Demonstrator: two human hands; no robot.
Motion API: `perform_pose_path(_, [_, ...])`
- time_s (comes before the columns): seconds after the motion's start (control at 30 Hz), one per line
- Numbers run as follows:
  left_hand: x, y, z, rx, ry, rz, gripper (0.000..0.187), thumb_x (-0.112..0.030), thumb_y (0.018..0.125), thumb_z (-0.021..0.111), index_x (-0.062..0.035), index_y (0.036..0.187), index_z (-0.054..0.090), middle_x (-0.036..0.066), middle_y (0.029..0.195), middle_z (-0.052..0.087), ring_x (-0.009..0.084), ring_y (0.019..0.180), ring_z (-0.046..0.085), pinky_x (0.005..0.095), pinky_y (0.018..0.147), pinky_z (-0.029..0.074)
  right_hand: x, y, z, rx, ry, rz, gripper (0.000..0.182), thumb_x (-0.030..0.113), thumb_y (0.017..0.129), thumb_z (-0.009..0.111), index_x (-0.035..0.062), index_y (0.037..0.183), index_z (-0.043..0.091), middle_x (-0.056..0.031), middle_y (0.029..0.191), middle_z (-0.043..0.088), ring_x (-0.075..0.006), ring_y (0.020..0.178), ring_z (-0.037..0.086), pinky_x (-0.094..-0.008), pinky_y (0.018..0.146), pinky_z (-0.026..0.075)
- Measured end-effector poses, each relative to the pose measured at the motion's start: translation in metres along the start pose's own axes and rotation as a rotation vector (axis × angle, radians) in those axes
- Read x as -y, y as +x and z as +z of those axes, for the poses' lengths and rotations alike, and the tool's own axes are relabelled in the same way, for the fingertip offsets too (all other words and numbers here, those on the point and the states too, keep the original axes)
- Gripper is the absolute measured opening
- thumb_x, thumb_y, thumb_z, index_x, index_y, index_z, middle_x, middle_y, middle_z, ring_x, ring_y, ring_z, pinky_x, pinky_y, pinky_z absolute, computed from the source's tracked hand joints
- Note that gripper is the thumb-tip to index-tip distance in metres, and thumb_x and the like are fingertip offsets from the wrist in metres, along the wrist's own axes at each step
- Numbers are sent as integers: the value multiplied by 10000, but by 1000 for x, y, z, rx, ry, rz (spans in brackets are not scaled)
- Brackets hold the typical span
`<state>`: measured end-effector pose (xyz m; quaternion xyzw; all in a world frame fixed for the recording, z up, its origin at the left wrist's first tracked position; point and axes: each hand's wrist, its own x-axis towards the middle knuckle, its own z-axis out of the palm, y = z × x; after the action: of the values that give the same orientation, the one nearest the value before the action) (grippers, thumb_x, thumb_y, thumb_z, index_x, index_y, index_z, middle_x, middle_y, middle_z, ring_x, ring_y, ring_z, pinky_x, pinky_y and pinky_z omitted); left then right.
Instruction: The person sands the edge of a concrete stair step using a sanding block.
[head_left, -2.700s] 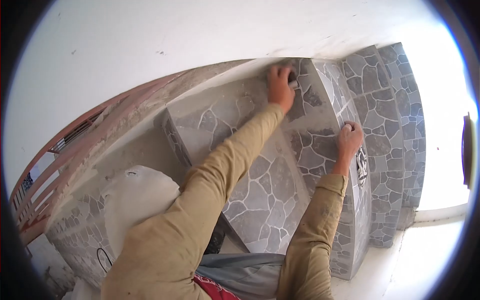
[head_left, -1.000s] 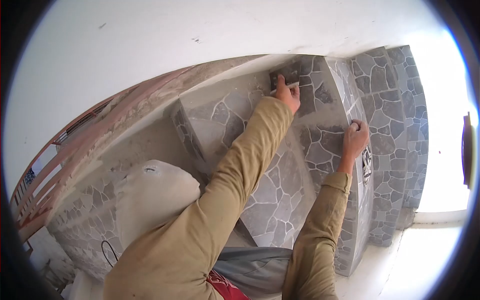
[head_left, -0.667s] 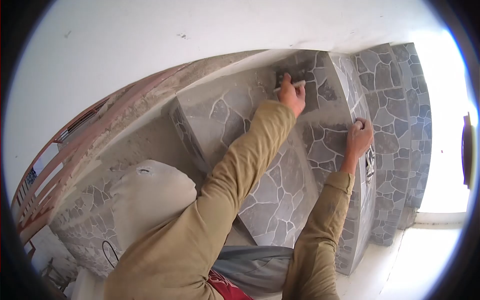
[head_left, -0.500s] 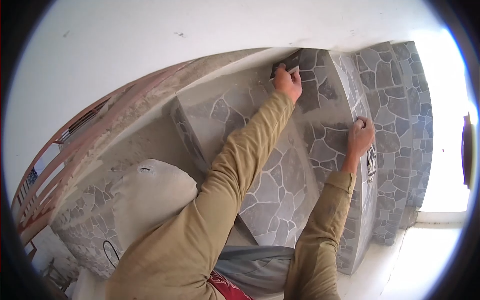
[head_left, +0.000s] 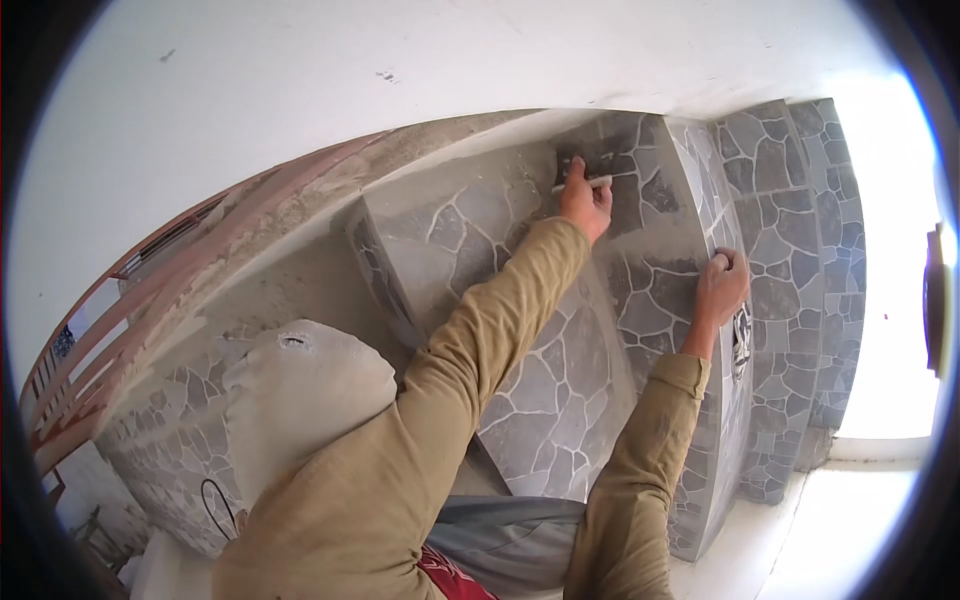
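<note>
My left hand (head_left: 587, 205) is closed around a thin, flat scraper-like tool (head_left: 601, 182) with a pale edge. It works at the top of a tiled step, against dark, dusty stone-pattern tile (head_left: 655, 192). Further right, my right hand (head_left: 722, 285) has its fingers curled in at the tiled step's edge (head_left: 700, 165). Whatever those fingers may hold is hidden. Just below that hand is a crumpled black-and-white object (head_left: 741, 345) whose kind I cannot make out.
Stone-pattern tiled steps (head_left: 560, 400) with light joints spread beneath my arms. A white wall (head_left: 400, 60) runs along the top. At left is a reddish-brown railing (head_left: 120, 350). A beige cloth-like shape with a small hole (head_left: 310, 400) bulges beside my left arm.
My left hand has shifted slightly down and right with the tool, which now shows mostly its pale edge. My right hand stays at the step's edge. The whole view has shifted a little.
</note>
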<state>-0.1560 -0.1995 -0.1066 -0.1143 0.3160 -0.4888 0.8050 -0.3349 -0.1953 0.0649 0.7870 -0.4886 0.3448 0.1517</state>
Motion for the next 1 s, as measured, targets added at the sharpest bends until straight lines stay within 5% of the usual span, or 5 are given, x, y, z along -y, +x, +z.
perform_pose_path(0.1, [0, 12, 0, 46, -59, -101, 197, -378, 924, 644, -185, 931, 606, -27, 831, 630, 122, 726, 609, 205, 545, 489, -4, 1, 1, -16, 2, -45, 251, 129, 802, 494, 52, 874, 722, -166, 953, 674, -356, 915, 619, -441, 824, 464])
perform_pose_path(0.43, [11, -7, 11, -9, -124, 47, 213, -348, 915, 660, -155, 986, 607, -18, 878, 630, 111, 783, 608, 207, 598, 506, -1, 0, -1, -32, -14, -64, 261, 130, 799, 483, 58, 869, 724, -169, 915, 686, -359, 883, 632, -443, 813, 469])
perform_pose_path(1.0, [5, -4, 8, -99, -145, -17, 289, -402, 922, 633, -150, 1052, 578, -1, 940, 610, 130, 885, 614, 211, 576, 506, 2, -1, -3, -10, -31, -34, 259, 139, 798, 486, 53, 867, 720, -164, 939, 684, -369, 900, 622, -444, 814, 468])
